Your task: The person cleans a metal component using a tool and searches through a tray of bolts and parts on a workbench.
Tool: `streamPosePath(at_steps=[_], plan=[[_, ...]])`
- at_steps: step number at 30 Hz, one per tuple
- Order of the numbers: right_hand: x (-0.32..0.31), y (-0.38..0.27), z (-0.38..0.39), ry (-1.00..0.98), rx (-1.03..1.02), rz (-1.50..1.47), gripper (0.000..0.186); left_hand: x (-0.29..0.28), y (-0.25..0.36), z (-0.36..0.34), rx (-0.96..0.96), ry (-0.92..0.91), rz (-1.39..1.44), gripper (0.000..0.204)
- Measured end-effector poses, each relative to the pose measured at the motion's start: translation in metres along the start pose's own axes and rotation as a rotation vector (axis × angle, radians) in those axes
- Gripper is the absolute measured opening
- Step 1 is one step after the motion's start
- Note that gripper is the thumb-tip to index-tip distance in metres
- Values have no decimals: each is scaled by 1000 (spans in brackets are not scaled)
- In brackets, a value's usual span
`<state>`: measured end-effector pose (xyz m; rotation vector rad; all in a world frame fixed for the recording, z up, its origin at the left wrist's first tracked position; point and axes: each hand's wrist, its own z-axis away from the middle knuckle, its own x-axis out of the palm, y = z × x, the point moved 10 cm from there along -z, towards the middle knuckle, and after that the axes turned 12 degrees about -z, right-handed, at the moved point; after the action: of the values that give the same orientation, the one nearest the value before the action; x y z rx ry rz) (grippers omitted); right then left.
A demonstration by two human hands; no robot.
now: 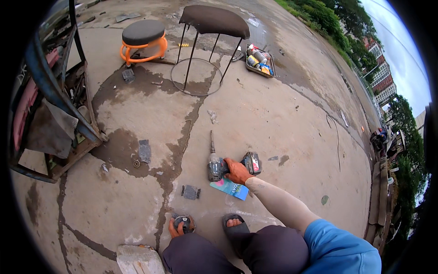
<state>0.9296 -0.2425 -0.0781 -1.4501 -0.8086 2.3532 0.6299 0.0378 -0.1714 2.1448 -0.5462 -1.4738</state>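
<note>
just below the view's centre, the right hand [238, 171] is wrapped around a cordless drill [215, 168], its bit [212, 142] pointing to twelve o'clock. at seven o'clock, the left hand [174, 228] curls around a dark rounded thing [185, 221], its kind unclear. at the drill's five o'clock shows a blue card [235, 189]. farther out: an orange-based stool [143, 34] at eleven, a filled tray [263, 72] at one.

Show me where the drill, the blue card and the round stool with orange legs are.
Drill [215, 169], head view: on its motor housing.
Blue card [234, 188], head view: on its flat face.
Round stool [143, 33], head view: on its dark seat.
</note>
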Motion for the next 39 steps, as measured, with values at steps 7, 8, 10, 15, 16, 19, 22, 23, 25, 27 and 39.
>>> streamPosePath(at_steps=[7,8,10,15,16,19,22,23,25,27,39], plan=[[12,12,-13,-37,8,-28,72,-31,18,-62,-133,-194,-88,50],[16,15,-5,-46,3,-76,77,-32,18,-80,-167,-319,-81,54],[17,18,-4,-56,26,-55,74,-47,12,-125,-236,-449,-114,63],[37,54,-18,-51,-31,-109,76,-140,10,-197,-350,-362,-256,67],[38,77,-25,2,20,-122,74,-161,18,-218,-376,-323,-252,67],[92,64,-18,-126,43,-113,64,-283,45,-230,-414,-209,-449,60],[50,138,-66,131,-11,-19,57,-333,86,-329,-203,-11,-475,51],[66,96,-40,22,-14,-42,55,-374,94,-316,-244,28,-585,50],[62,51,-17,-83,-2,-64,57,-431,124,-321,-258,90,-705,49],[72,71,-30,-93,9,-77,64,-465,160,-352,-139,237,-735,48],[70,53,-25,-179,70,-64,56,-602,234,-477,68,397,-969,41]])
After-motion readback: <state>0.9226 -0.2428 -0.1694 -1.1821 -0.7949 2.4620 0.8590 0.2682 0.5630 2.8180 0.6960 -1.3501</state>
